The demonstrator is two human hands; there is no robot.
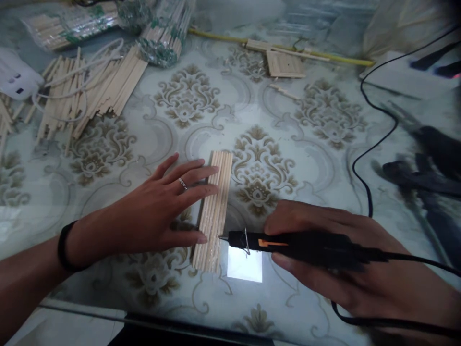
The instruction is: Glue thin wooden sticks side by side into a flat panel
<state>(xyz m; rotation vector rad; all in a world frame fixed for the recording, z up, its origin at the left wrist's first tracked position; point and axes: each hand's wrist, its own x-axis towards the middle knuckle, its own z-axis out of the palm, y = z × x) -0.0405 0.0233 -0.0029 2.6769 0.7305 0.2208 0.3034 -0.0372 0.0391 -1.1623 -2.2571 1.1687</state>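
Observation:
A narrow panel of wooden sticks [219, 206] lies side by side on the patterned tabletop, with shiny streaks over its lower half. My left hand [176, 197], with a ring and a black wristband, is spread open. Its fingertips rest on the panel's left side and its thumb on the lower part. My right hand [306, 216] is closed around a black glue gun [298, 245] with an orange trigger. The gun points left, and its metal nozzle is at the panel's right edge, touching or just above the sticks.
Loose sticks [104, 91] and plastic-wrapped stick bundles [165, 33] lie at the back left beside a white power strip [18, 77] and its cord. A small square stick panel [286, 64] is near a yellow rod [331, 57]. Pliers [425, 129] and a black cable [363, 163] lie right.

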